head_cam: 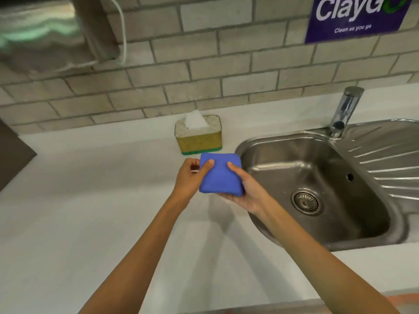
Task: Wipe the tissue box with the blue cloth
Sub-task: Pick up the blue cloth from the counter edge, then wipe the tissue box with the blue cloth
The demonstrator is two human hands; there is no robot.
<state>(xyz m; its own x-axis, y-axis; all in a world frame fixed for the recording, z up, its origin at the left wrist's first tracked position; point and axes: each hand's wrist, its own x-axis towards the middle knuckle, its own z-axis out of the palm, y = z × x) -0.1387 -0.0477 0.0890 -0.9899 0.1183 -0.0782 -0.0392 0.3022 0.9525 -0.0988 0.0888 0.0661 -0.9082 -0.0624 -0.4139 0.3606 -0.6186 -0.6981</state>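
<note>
Both hands hold the blue cloth (219, 175) in the air above the white worktop (90, 200), just left of the sink's rim. The cloth is folded into a thick, roughly square pad. The left hand (190, 177) pinches its left edge, thumb on top and curled fingers beneath, while the right hand (244, 189) cups it from below and from the right, thumb lying across the upper face. Neither hand is spread; both are closed on the cloth.

The tissue box (199, 135) stands upright near the back edge of the worktop, close to the tiled wall (204, 64) and just beyond the cloth, which overlaps its lower edge in the view (whether they touch cannot be told). A white tissue (196, 120) sticks up from the slot in its pale top; its sides are yellowish with a green band at the base.

To the right, a steel sink (317, 177) is set into the worktop, with a chrome tap (345, 109) at its back rim. A purple sign (356, 17) hangs on the wall above.
</note>
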